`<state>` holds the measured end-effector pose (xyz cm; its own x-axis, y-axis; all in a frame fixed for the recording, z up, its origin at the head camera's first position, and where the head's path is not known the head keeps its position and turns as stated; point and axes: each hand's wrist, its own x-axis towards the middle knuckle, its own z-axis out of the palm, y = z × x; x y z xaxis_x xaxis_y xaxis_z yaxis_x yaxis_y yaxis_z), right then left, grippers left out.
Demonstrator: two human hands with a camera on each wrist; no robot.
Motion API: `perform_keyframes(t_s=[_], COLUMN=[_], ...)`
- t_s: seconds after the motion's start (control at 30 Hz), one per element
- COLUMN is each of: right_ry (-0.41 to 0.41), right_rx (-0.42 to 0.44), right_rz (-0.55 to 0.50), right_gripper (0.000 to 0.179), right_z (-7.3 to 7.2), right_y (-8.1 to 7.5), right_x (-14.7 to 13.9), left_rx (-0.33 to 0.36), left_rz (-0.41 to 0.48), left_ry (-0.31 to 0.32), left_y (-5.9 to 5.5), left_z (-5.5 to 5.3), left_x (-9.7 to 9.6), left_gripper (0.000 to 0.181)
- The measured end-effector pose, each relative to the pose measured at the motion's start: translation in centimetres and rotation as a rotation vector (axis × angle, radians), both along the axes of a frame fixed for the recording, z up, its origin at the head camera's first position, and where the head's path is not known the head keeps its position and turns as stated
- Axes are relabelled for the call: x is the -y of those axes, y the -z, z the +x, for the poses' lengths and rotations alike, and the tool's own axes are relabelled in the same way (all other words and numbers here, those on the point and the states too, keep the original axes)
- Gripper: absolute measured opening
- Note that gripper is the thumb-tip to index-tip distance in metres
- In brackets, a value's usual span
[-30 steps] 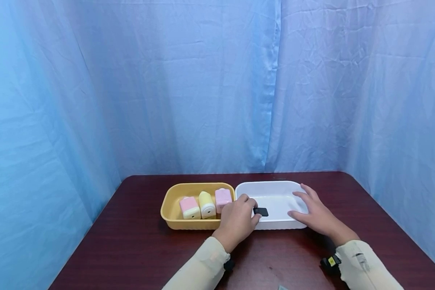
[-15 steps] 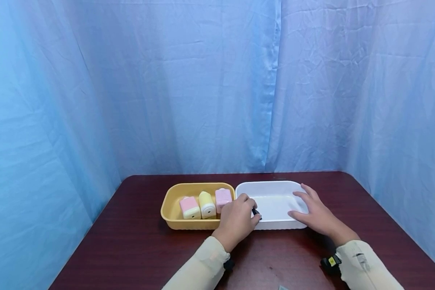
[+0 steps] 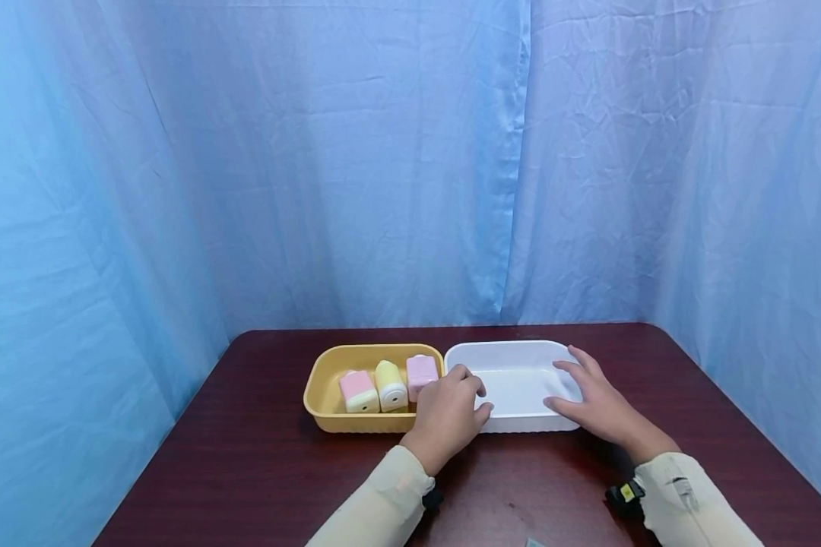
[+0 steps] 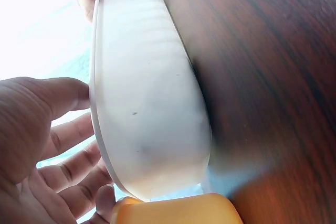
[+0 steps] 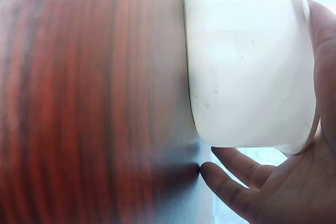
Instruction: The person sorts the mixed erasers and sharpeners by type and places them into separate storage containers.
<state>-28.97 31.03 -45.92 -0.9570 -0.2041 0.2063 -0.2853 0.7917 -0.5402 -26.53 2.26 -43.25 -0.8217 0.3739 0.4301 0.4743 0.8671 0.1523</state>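
Left hand, right hand: both spread, at white tray | dark-red wood-grain table | blue curtains around

Left grip and right grip flank a white tray beside a yellow tray holding three blocks.

The white tray is sitting upright on the table, its corners rounding, its outer wall showing small dark specks. It is lying just beside the yellow tray; the left hand is hiding part of one end, the right hand bracketing the other.
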Motion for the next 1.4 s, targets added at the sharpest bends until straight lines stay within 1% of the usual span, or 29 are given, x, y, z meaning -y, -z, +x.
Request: perform_keyframes(t_s=[0.3, 0.53, 0.7, 0.77, 0.83, 1.0, 1.1, 1.3, 1.4], right_ry=[-0.002, 0.01, 0.008, 0.003, 0.003, -0.001, -0.002, -0.002, -0.001], right_rx=[-0.001, 0.01, 0.014, 0.019, 0.023, 0.021, 0.014, 0.007, 0.01], right_rz=[-0.001, 0.003, 0.0, -0.004, -0.01, -0.015, -0.015, -0.009, -0.008], right_gripper=[0.08, 0.082, 0.082, 0.082, 0.082, 0.082, 0.081, 0.08, 0.08], right_z=[0.0, 0.0, 0.2, 0.2, 0.1, 0.0, 0.0, 0.0, 0.0], right_y=[0.1, 0.3, 0.3, 0.2, 0.2, 0.1, 0.1, 0.1, 0.1], right_x=[-0.1, -0.3, -0.4, -0.4, -0.3, -0.2, -0.1, -0.1, -0.1], left_rx=[-0.013, -0.073, -0.08, -0.092, -0.12, -0.2, -0.226, -0.235, -0.21], left_rz=[0.009, 0.001, -0.011, -0.02, -0.029, -0.057, -0.083, -0.095, -0.107], left_ry=[0.012, 0.022, 0.036, 0.04, 0.052, 0.109, 0.126, 0.144, 0.139], left_y=[0.1, 0.1, -0.1, -0.3, -0.6, -1.2, -1.4, -1.6, -1.8], left_z=[0.1, 0.0, 0.1, 0.3, 0.3, 0.4, 0.4, 1.1, 1.5], left_x=[0.1, 0.0, 0.2, 0.7, 1.2, 2.7, 3.6, 5.1, 5.7], left_gripper=[0.018, 0.016, 0.016, 0.016, 0.016, 0.014, 0.012, 0.011, 0.014])
